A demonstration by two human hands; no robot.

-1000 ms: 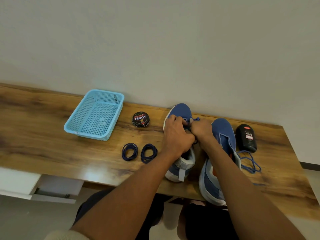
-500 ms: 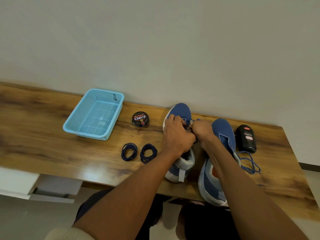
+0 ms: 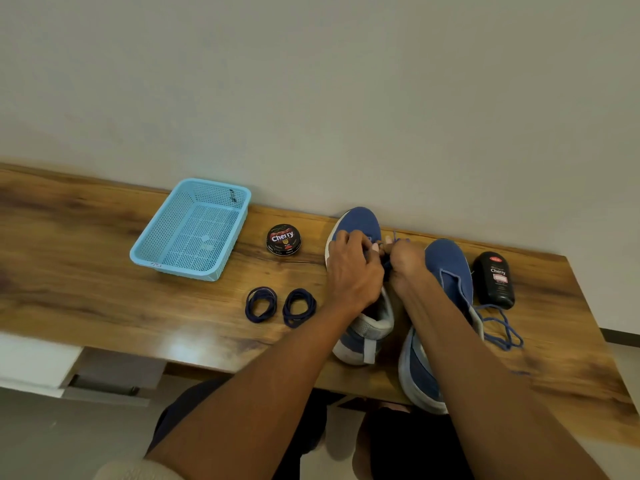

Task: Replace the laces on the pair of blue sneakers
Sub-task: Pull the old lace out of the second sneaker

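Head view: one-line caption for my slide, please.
Both hands, left hand and right hand, work the blue lace on the left blue sneaker atop the wooden table.

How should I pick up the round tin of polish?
Probably take the tin by its round side wall, reaching down from above with fingers on opposite sides. It lies flat, lid up, on the table, with open space around it.
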